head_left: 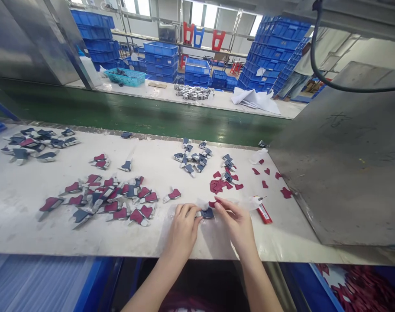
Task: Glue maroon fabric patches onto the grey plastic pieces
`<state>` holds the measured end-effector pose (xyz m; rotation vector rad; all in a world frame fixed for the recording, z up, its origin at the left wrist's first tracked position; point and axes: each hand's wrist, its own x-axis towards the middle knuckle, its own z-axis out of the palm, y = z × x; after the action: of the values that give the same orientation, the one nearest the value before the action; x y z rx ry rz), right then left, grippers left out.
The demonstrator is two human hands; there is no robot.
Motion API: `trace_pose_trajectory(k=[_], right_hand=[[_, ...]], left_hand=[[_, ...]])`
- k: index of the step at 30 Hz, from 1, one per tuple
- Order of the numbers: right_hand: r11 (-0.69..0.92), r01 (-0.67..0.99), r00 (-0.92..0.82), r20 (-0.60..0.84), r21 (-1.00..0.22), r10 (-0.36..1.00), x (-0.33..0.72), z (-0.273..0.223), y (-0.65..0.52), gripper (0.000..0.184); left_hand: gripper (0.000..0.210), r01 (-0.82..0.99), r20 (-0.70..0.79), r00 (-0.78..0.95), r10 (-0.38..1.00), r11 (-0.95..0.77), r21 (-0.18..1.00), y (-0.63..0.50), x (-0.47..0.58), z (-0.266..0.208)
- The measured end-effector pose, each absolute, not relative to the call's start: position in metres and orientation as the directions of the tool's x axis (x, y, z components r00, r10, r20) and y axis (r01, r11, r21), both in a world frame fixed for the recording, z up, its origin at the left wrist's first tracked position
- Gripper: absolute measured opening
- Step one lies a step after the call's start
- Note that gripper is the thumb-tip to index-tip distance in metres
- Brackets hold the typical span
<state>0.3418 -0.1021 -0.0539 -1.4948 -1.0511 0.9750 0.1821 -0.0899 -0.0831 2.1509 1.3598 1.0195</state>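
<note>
Near the front of the white table, my left hand (183,225) is closed on a small dark blue and grey part (208,213). My right hand (235,221) pinches a small maroon flat piece (212,204) just above that part; whether the two touch, I cannot tell. Just beyond my right hand lie a pile of loose maroon pieces (217,186) and a few blue-faced parts (228,164). A translucent plastic bottle (249,203) with a thin tip lies right of my right hand, beside a red and white box (265,214).
To my left spreads a heap of maroon- and blue-faced parts (111,199), with another heap (38,143) behind it. A metal box (343,156) bounds the right side. A green conveyor belt (152,115) runs beyond the table. A bin of maroon pieces (363,286) sits low at right.
</note>
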Motion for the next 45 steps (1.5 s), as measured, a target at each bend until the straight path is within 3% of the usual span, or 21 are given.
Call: trace_pose_trajectory(k=[7, 15, 23, 28, 32, 35, 37, 40, 43, 45], right_hand=[[-0.124, 0.124, 0.459, -0.054, -0.985, 0.887, 0.326, -0.051, -0.120, 0.030], [-0.114, 0.080, 0.458, -0.065, -0.990, 0.887, 0.320, -0.044, -0.120, 0.027], [-0.135, 0.080, 0.466, -0.082, -0.988, 0.881, 0.317, -0.047, -0.122, 0.028], [-0.015, 0.324, 0.486, 0.153, -0.946, 0.861, 0.314, -0.053, -0.127, 0.019], [0.204, 0.573, 0.388, 0.482, -0.794, 0.785, 0.309, -0.055, -0.128, 0.008], [0.293, 0.644, 0.315, 0.595, -0.706, 0.740, 0.306, -0.053, -0.129, 0.002], [0.290, 0.598, 0.339, 0.563, -0.747, 0.754, 0.307, -0.049, -0.130, 0.004], [0.201, 0.388, 0.406, 0.363, -0.900, 0.839, 0.316, -0.043, -0.131, 0.009], [0.117, 0.180, 0.242, 0.159, -0.977, 0.957, 0.327, -0.036, -0.130, 0.028], [0.131, 0.129, 0.115, 0.146, -0.983, 0.983, 0.330, -0.033, -0.131, 0.029]], left_hand=[[0.018, 0.415, 0.353, 0.130, 0.926, -0.375, 0.829, -0.098, 0.182, -0.077], [0.019, 0.322, 0.343, 0.050, 0.938, -0.340, 0.883, -0.104, 0.181, -0.074], [0.019, 0.093, 0.097, 0.030, 0.995, -0.099, 0.991, -0.106, 0.181, -0.075], [0.020, -0.035, 0.000, -0.002, 1.000, 0.000, 0.999, -0.106, 0.184, -0.072], [0.016, -0.156, -0.074, -0.052, 0.996, 0.065, 0.986, -0.103, 0.188, -0.063], [0.014, -0.211, -0.122, -0.087, 0.989, 0.101, 0.972, -0.101, 0.189, -0.055], [0.014, -0.222, -0.135, -0.093, 0.987, 0.111, 0.969, -0.101, 0.188, -0.050], [0.014, -0.222, -0.105, -0.072, 0.992, 0.086, 0.971, -0.102, 0.185, -0.042], [0.013, -0.206, -0.050, -0.015, 0.999, 0.046, 0.978, -0.104, 0.180, -0.034], [0.013, -0.200, -0.019, 0.019, 1.000, 0.022, 0.980, -0.106, 0.179, -0.028]])
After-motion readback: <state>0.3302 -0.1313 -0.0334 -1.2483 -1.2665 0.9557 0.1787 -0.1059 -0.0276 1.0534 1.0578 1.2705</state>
